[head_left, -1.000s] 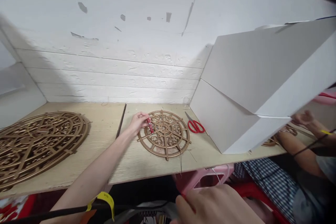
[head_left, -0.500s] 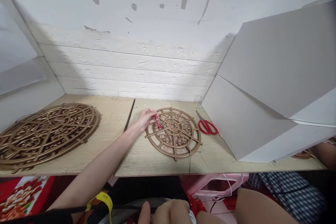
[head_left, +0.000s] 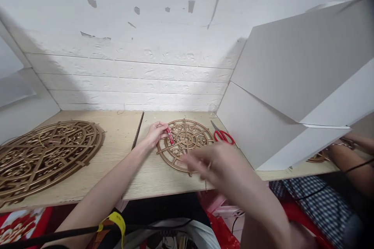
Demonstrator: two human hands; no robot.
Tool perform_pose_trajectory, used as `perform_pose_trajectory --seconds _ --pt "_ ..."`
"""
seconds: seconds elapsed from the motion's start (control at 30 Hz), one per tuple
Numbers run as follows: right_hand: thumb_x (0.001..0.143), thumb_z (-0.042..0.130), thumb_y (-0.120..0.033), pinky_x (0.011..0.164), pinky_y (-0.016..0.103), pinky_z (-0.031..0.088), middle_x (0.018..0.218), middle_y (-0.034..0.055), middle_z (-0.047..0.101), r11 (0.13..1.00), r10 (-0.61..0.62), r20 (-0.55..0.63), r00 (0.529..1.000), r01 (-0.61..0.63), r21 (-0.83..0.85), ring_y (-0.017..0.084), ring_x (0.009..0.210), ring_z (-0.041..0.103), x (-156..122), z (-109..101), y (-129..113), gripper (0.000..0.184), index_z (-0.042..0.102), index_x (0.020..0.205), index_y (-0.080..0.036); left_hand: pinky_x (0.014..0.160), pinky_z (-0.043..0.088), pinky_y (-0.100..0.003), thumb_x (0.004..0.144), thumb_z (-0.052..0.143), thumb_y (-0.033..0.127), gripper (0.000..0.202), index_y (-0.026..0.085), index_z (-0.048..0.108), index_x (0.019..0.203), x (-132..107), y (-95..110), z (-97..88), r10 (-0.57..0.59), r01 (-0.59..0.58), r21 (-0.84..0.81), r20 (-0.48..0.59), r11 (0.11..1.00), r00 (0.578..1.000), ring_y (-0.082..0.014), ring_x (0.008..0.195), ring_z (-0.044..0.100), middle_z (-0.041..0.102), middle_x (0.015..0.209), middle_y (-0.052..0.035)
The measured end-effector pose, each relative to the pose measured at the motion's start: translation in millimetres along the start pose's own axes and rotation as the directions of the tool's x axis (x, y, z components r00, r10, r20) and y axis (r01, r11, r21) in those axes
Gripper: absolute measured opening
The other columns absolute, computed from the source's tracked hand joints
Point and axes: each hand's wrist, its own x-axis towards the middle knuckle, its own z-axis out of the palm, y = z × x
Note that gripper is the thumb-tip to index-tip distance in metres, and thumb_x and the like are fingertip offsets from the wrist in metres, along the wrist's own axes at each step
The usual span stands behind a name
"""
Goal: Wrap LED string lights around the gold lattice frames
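A white folded board (head_left: 292, 85) is standing right of the small gold fretwork disc (head_left: 187, 138) on the wooden bench (head_left: 117, 144). Well left of the disc a stack of larger gold discs (head_left: 43, 155) is lying, count unclear. The right hand (head_left: 216, 163), blurred, is covering the disc's near right rim; its finger spread cannot be told. The left hand (head_left: 154, 134) is resting at the disc's left rim, fingers pinching one red tube (head_left: 169, 135). One pair of red scissors (head_left: 223, 136) is lying just right of the disc. A yellow tag (head_left: 117, 221), nearer than the disc, is bearing unreadable print.
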Motion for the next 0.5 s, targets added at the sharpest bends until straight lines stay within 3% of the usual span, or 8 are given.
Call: perform_pose_trajectory --seconds 0.03,0.1,0.17,0.23,0.37,0.43,0.5 --pt "0.080 0.049 -0.058 0.053 0.029 0.031 0.049 0.0032 0.053 0.984 0.014 0.023 1.000 -0.010 -0.178 0.017 0.052 0.050 12 -3 0 0.046 0.061 0.054 -0.021 0.061 0.055 -0.030 0.071 0.068 0.014 0.016 0.014 0.051 0.072 0 0 0.3 -0.002 0.002 0.004 0.004 1.000 1.000 -0.0149 0.061 0.064 0.064 0.066 -0.0058" --pt "0.084 0.047 -0.055 0.053 0.029 0.030 0.051 0.0063 0.056 0.868 0.109 -0.018 0.994 -0.104 -0.485 0.017 0.051 0.050 37 -6 8 0.051 0.057 0.049 -0.019 0.061 0.055 -0.031 0.071 0.067 0.014 0.016 0.014 0.052 0.072 1 -1 -0.1 0.001 -0.001 0.009 0.004 1.000 1.000 -0.0148 0.061 0.064 0.063 0.066 -0.0055" --pt "0.086 0.046 -0.051 0.054 0.029 0.031 0.058 0.0099 0.061 0.750 0.241 -0.059 0.969 -0.225 -0.622 0.019 0.055 0.055 57 -2 25 0.050 0.059 0.053 -0.017 0.062 0.055 -0.031 0.072 0.066 0.013 0.014 0.013 0.052 0.072 3 -2 -1.4 0.003 -0.003 0.011 -0.002 1.000 1.000 -0.0146 0.061 0.064 0.063 0.067 -0.0057" --pt "0.088 0.043 -0.051 0.055 0.028 0.032 0.065 0.0115 0.064 0.724 0.278 -0.055 0.959 -0.247 -0.645 0.021 0.062 0.059 70 8 45 0.048 0.064 0.060 -0.017 0.063 0.055 -0.032 0.072 0.066 0.012 0.013 0.013 0.053 0.073 5 -4 -2.9 0.005 -0.005 0.010 -0.003 1.000 1.000 -0.0146 0.061 0.064 0.063 0.068 -0.0061" --pt "0.082 0.055 -0.034 0.058 0.026 0.035 0.069 0.0080 0.067 0.828 0.178 -0.048 0.983 -0.176 -0.533 0.019 0.067 0.061 77 27 67 0.026 0.069 0.068 -0.017 0.063 0.055 -0.032 0.071 0.068 0.014 0.015 0.013 0.053 0.072 5 -4 -3.9 -0.004 0.004 -0.003 -0.005 1.000 1.000 -0.0153 0.061 0.064 0.063 0.067 -0.0060" --pt "0.080 0.057 -0.030 0.057 0.025 0.037 0.067 0.0058 0.067 0.935 0.109 -0.073 0.991 -0.127 -0.330 0.017 0.064 0.060 77 33 66 0.022 0.070 0.070 -0.016 0.063 0.055 -0.031 0.072 0.068 0.013 0.014 0.013 0.053 0.072 5 -3 -3.3 -0.008 0.008 -0.020 -0.007 1.000 1.000 -0.0153 0.062 0.065 0.063 0.067 -0.0061" --pt "0.078 0.059 -0.037 0.053 0.025 0.038 0.064 0.0040 0.066 0.996 0.087 -0.059 0.994 -0.086 0.009 0.016 0.057 0.056 76 38 61 0.025 0.071 0.074 -0.015 0.063 0.054 -0.030 0.073 0.066 0.012 0.012 0.013 0.053 0.072 4 -2 -3.0 -0.016 0.015 -0.036 -0.009 0.999 1.000 -0.0149 0.062 0.065 0.064 0.067 -0.0062"
